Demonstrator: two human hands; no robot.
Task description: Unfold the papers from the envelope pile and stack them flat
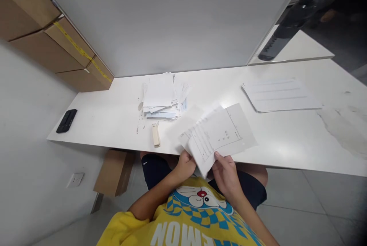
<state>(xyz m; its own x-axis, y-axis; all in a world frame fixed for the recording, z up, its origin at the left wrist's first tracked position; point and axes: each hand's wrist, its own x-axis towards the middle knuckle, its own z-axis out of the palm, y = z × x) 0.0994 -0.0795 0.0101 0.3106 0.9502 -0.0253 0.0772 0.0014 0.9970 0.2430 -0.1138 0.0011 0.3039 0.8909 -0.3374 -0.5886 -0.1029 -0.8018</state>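
Note:
Several printed sheets of paper are held fanned out over the table's front edge, tilted and overlapping. My left hand is closed on their lower left part. My right hand grips the lower right edge, its thumb lying on top of the sheets. A cream-coloured stapler lies on the table to the left of the sheets. Behind it sits an untidy stack of papers, with a few light-blue sheets showing. The fine print on the pages is too small to read.
A neater pile of papers lies on the right of the white table. At the far left rests a black device. Cardboard boxes are stacked at the back left, and another box stands under the table.

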